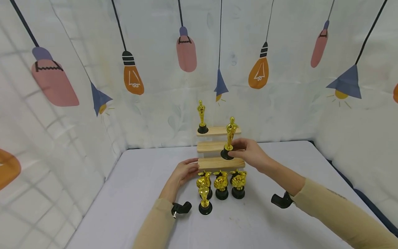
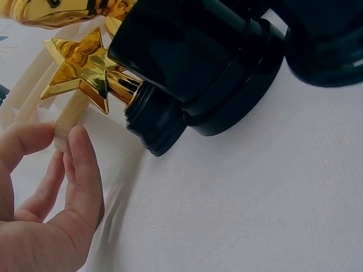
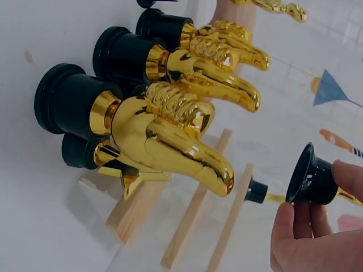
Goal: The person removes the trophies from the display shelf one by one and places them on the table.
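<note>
My right hand grips a gold figurine trophy by its black base, holding it upright in front of the wooden step shelf's right half. In the right wrist view the base's hollow underside shows, lifted off the boards. At the shelf's left end, my left hand pinches the lowest board between thumb and fingers; the left wrist view shows that hand close to a gold star trophy. Another figurine trophy stands at the left of the top board.
Before the shelf stand several gold thumbs-up trophies on black bases, with star trophies behind them. A small figurine trophy stands nearest me on the white tablecloth. A white curtain printed with lamps hangs behind the table.
</note>
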